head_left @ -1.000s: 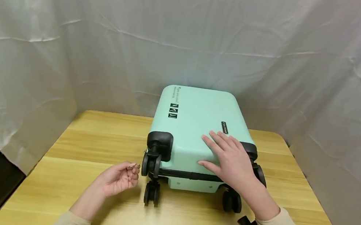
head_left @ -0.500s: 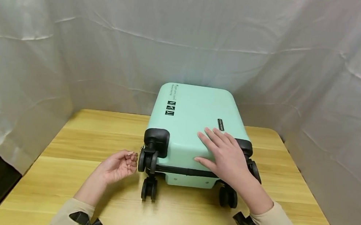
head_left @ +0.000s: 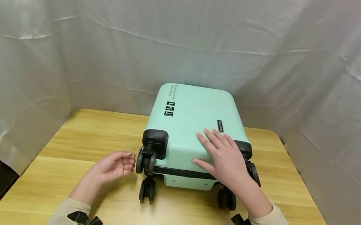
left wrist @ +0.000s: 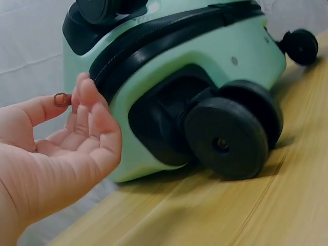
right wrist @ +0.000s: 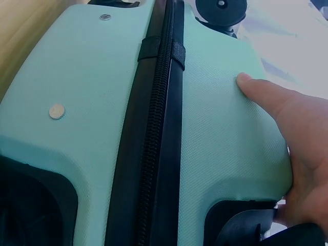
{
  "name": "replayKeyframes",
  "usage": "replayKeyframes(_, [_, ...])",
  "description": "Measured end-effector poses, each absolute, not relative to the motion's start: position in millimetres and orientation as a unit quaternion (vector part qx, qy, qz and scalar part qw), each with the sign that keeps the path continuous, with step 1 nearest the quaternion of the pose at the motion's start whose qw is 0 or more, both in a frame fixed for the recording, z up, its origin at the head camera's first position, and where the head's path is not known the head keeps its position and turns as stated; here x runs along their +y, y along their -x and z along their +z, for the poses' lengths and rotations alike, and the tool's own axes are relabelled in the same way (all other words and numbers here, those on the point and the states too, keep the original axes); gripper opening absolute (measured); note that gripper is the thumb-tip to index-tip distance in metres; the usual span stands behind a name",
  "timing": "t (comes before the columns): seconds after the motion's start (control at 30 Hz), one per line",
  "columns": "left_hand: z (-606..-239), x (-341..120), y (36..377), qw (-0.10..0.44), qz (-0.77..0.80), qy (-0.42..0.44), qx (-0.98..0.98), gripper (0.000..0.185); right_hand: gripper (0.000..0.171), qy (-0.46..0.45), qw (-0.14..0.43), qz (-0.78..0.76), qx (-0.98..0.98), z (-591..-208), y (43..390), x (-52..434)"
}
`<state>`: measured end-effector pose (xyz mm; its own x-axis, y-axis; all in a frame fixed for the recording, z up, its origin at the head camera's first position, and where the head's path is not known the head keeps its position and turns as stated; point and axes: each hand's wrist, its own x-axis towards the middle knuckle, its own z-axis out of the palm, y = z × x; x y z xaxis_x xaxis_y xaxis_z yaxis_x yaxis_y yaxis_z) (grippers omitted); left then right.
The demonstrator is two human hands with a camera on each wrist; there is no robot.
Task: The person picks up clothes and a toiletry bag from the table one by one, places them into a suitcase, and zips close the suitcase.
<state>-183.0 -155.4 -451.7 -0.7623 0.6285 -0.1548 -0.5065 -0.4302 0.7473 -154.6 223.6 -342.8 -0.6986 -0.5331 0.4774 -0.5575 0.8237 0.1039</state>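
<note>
One mint-green hard-shell suitcase (head_left: 192, 128) lies on one light wooden desk (head_left: 61, 173). Four black double-wheel casters show at its near end: upper left (head_left: 144, 162), lower left (head_left: 147, 189), upper right (head_left: 253, 173) and lower right (head_left: 226, 199). One black zipper band (right wrist: 159, 128) runs round the shell. Two small silver rivets (right wrist: 57, 111) sit on the shell. Two hands: left hand (head_left: 112, 166) and right hand (head_left: 225, 159). One small metal ring (left wrist: 61, 99) at the left fingertips. One white cloth backdrop (head_left: 188, 36)
</note>
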Motion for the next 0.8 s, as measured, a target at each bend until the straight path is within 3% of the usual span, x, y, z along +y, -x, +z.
replayKeyframes(0.2, [-448.1, -158.8, 182.7, 0.280, 0.790, -0.076, 0.540, 0.025, 0.076, -0.295, 0.246, 0.026, -0.923, -342.0, 154.0, 222.5])
replayKeyframes(0.5, [-437.5, -165.7, 186.2, 0.218, 0.744, -0.080, 0.627, 0.022, 0.078, -0.311, 0.222, 0.020, -0.924, -336.9, 153.3, 224.9])
replayKeyframes(0.8, [-417.3, -172.8, 189.8, 0.175, 0.726, -0.072, 0.661, 0.018, 0.072, -0.330, 0.132, 0.025, -0.935, -319.1, 156.7, 235.9])
